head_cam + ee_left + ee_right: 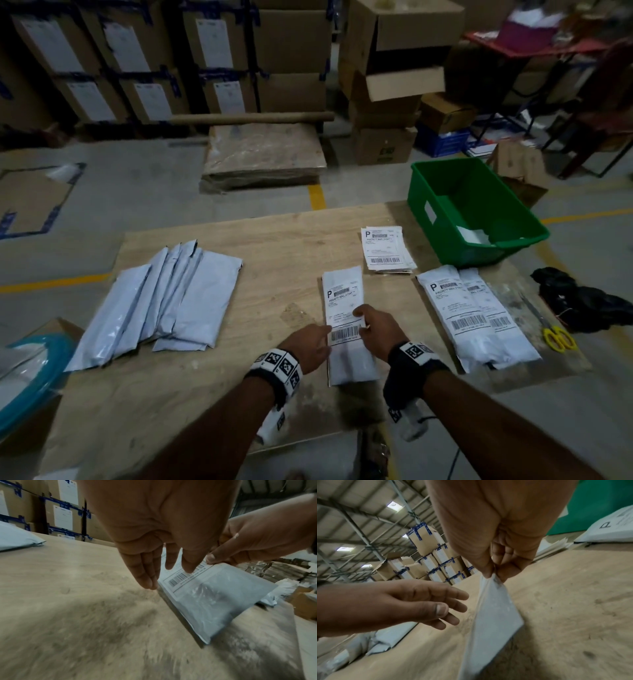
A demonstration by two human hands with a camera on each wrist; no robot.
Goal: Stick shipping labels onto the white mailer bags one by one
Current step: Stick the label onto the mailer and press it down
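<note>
A white mailer bag with a shipping label stuck on it lies at the middle of the wooden table. My right hand pinches the bag's right edge between thumb and fingers, and that edge of the bag is lifted off the table. My left hand is open with straight fingers by the bag's left edge, over the barcode end of the label. Whether it touches the bag I cannot tell.
A fanned pile of unlabelled mailers lies at the left. A stack of loose labels sits behind the bag. Labelled mailers lie at the right, by yellow scissors and black cloth. A green bin stands far right.
</note>
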